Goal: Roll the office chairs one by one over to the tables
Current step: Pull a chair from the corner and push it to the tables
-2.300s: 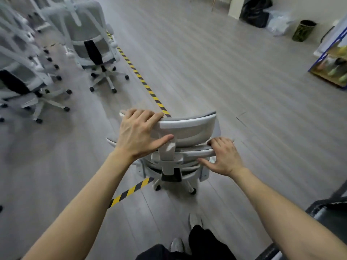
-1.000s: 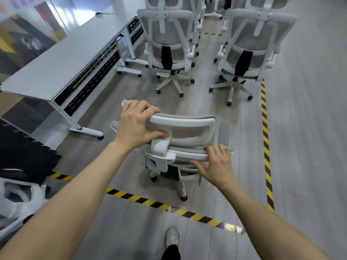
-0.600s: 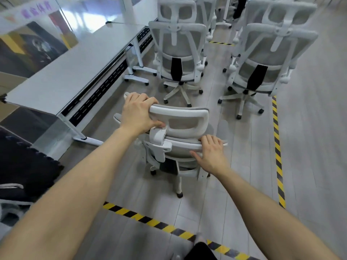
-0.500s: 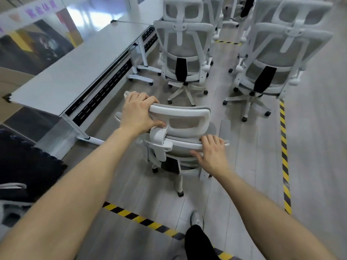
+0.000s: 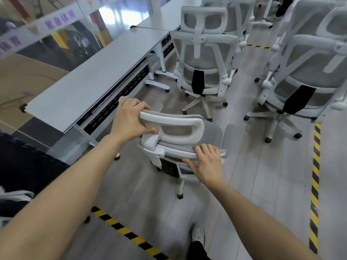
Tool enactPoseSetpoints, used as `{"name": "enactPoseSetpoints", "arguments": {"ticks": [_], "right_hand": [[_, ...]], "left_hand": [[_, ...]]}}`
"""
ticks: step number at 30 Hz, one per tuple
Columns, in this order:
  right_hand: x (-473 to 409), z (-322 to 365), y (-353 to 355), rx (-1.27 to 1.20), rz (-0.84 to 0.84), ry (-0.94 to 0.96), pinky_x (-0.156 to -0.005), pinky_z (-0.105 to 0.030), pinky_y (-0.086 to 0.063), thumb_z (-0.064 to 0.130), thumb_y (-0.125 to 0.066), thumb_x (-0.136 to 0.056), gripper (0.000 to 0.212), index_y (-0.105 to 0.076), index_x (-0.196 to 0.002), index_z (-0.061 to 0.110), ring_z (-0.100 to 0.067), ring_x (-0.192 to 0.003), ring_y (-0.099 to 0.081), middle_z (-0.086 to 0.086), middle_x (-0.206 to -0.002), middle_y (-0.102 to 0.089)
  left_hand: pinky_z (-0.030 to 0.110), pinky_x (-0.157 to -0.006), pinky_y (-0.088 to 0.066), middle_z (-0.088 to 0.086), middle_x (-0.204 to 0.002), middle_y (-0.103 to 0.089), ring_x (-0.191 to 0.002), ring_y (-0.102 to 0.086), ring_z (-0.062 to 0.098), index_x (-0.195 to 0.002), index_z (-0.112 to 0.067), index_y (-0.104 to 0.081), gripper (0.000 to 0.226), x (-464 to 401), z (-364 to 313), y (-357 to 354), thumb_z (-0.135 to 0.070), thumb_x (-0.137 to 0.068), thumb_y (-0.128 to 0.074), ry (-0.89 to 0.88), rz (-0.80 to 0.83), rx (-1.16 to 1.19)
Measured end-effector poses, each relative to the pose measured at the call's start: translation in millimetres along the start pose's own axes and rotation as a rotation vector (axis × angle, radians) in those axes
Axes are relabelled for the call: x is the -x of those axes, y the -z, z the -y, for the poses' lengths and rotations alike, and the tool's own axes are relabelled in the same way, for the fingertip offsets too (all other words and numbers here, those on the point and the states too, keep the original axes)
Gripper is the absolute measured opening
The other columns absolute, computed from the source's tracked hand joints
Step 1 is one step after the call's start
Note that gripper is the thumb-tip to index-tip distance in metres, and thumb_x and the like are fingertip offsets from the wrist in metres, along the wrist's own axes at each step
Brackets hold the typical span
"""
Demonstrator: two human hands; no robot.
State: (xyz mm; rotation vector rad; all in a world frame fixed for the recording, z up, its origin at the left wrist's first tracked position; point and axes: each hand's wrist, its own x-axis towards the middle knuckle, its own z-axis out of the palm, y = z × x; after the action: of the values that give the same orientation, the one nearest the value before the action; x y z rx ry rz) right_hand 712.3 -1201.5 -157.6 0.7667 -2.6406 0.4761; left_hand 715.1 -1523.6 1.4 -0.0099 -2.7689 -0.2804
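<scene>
Person pushing one office chair (image 5: pixel 176 145) from behind, both hands on its back. Left hand (image 5: pixel 129 119) wraps the left end of the headrest (image 5: pixel 174 121) — fingers curled over the top edge, thumb under, so it's a closed hold on the frame. Right hand (image 5: pixel 206 162) sits lower on the upper rim of the backrest (image 5: pixel 174 152), fingers hooked over it, thumb spread along the underside; a looser hold but still gripping. Key relation: the chair is straight ahead of the grip, seat pointing away from the person, and the table (image 5: pixel 93 79) lies ahead-left, its long edge running diagonally away toward upper right. Chair's left side is near the table's front corner leg (image 5: pixel 84 136), not touching as far as I can see. Left hand is the nearer one to the table, so prob. the turn pivots on that side w/ the right hand pushing fwd. A parked chair (image 5: pixel 202 59) stands at the same table just beyond, and another chair (image 5: pixel 304 76) is to the right, well apart — the free slot looks to be between the corner leg and the parked one. Yellow-black floor tape (image 5: pixel 129 233) is behind the held chair, near the person's shoe (image 5: pixel 198 235). Containers: none clearly in view; dark stuff at far left can't be identified.
</scene>
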Motion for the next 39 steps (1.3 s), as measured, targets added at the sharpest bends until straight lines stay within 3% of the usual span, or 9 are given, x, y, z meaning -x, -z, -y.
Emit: {"name": "enactPoseSetpoints", "arguments": {"ticks": [4,12,18,25,30,39], "right_hand": [[-42.6,-7.3,-13.2,0.029,0.067,-0.03,-0.096,-0.042,-0.042,0.068,-0.055,-0.102,0.052,-0.064,-0.109,0.017,-0.028,-0.099,-0.055,-0.002,-0.103,-0.059],[-122.1,-20.6,-35.4,0.022,0.167,-0.059,-0.103,-0.042,-0.042,0.064,-0.058,-0.102,0.048,-0.061,-0.115,0.018,-0.027,-0.105,-0.054,-0.002,-0.111,-0.059],[-166.0,-19.8,-46.5,0.032,0.202,-0.092,-0.109,-0.043,-0.041,0.061,-0.063,-0.1,0.052,-0.063,-0.123,0.014,-0.031,-0.111,-0.055,-0.005,-0.116,-0.061],[-202.3,-0.5,-54.2,0.13,0.265,-0.178,-0.116,-0.039,-0.034,0.067,-0.053,-0.101,0.056,-0.057,-0.131,0.02,-0.027,-0.118,-0.051,-0.001,-0.123,-0.057],[-219.4,6.6,-58.9,0.145,0.28,-0.213,-0.117,-0.041,-0.036,0.066,-0.053,-0.103,0.055,-0.057,-0.133,0.019,-0.029,-0.118,-0.052,-0.002,-0.123,-0.057],[-242.9,12.3,-49.7,0.153,0.367,-0.219,-0.121,-0.042,-0.035,0.067,-0.05,-0.106,0.057,-0.053,-0.138,0.021,-0.027,-0.126,-0.052,-0.002,-0.132,-0.058]], "left_hand": [[0.05,-0.116,-0.04,-0.008,-0.106,-0.061,-0.106,-0.032,0.004,-0.109,-0.032,-0.071,0.084,-36.2,9.8,-10.9,-0.083,-0.045,-0.09,0.062,-0.019,0.002],[0.058,-0.121,-0.037,-0.005,-0.111,-0.064,-0.117,-0.048,0.021,-0.111,-0.028,-0.072,0.084,-104.5,35.4,-29.3,-0.072,-0.045,-0.1,0.114,-0.008,0.001],[0.058,-0.121,-0.037,-0.004,-0.111,-0.064,-0.118,-0.048,0.024,-0.112,-0.029,-0.073,0.084,-144.4,62.2,-40.7,-0.077,-0.048,-0.097,0.09,-0.017,0.005],[0.051,-0.119,-0.038,-0.007,-0.107,-0.061,-0.115,-0.05,0.021,-0.112,-0.03,-0.068,0.087,-175.7,94.3,-47.8,-0.086,-0.048,-0.09,0.046,-0.043,0.013],[0.05,-0.128,-0.03,-0.006,-0.11,-0.063,-0.116,-0.053,0.021,-0.114,-0.03,-0.068,0.089,-194.0,109.7,-54.0,-0.086,-0.048,-0.089,0.016,-0.039,0.012],[0.051,-0.13,-0.026,-0.003,-0.116,-0.063,-0.122,-0.056,0.027,-0.117,-0.027,-0.065,0.087,-205.6,115.3,-46.8,-0.084,-0.056,-0.089,-0.004,0.011,-0.021]]}}
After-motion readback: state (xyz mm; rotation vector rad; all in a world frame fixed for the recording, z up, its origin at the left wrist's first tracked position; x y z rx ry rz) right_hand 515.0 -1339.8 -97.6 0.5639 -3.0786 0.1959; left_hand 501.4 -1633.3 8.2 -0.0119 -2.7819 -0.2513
